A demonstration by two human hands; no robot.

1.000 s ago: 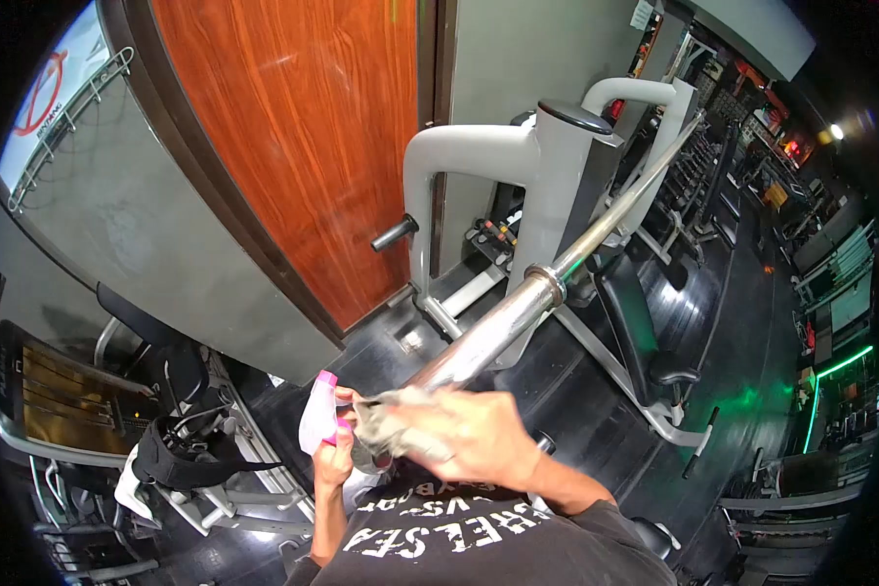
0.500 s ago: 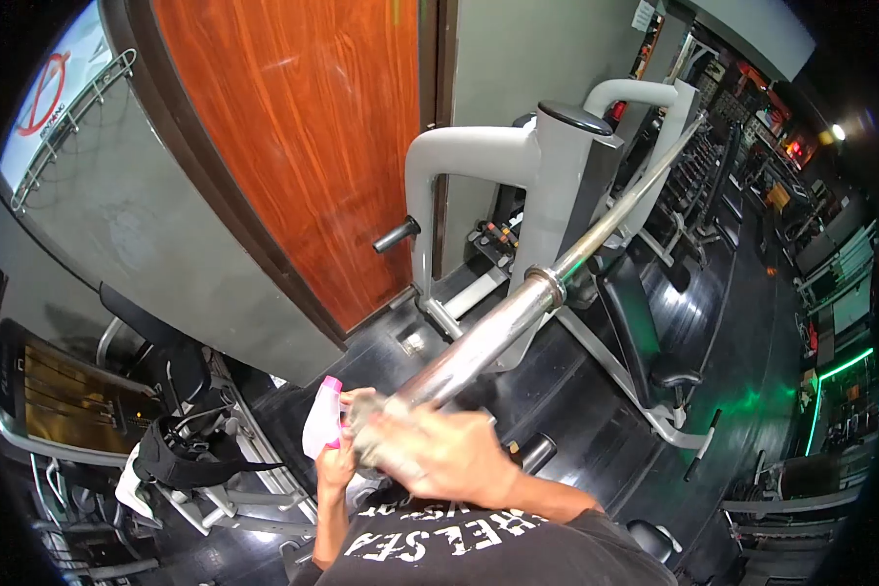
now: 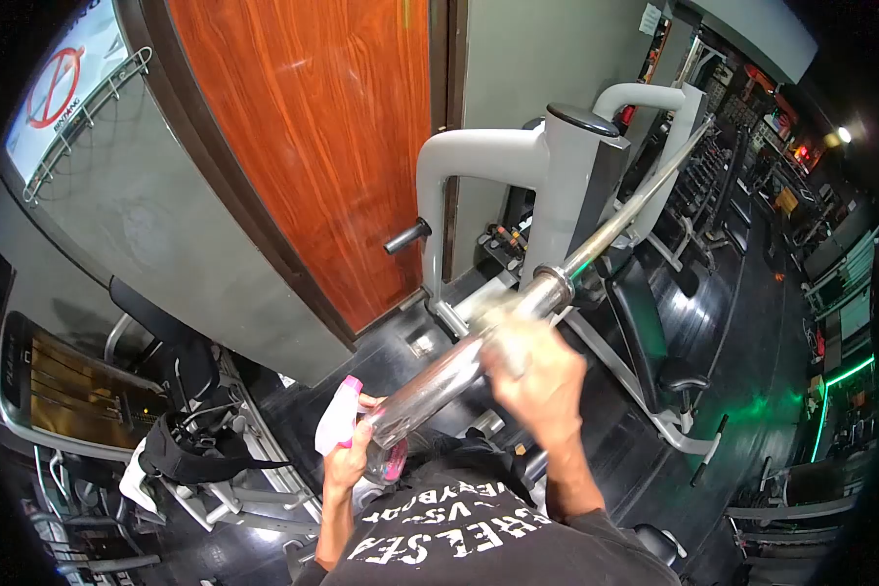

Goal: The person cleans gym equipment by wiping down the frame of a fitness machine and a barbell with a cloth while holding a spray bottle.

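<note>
A long metal barbell (image 3: 439,386) runs from low centre up to the upper right, its thick sleeve end closest to me. Fingers wrapped, my right hand (image 3: 537,371) presses a light cloth (image 3: 498,327) against the sleeve just below its collar; hand and cloth are blurred by motion. Beside the sleeve's near end, my left hand (image 3: 350,459) is closed around a spray bottle (image 3: 340,415) with a white and pink head. Part of the bottle's clear body shows under the bar end.
A grey machine frame (image 3: 566,186) with a black peg stands behind the bar, near a wooden door (image 3: 313,146). A black padded bench (image 3: 638,317) is at the right. At the lower left, a black bag (image 3: 190,454) lies on equipment.
My right hand and the cloth have moved from the sleeve's near end up along it toward the collar. The near end is now uncovered. My left hand keeps the bottle.
</note>
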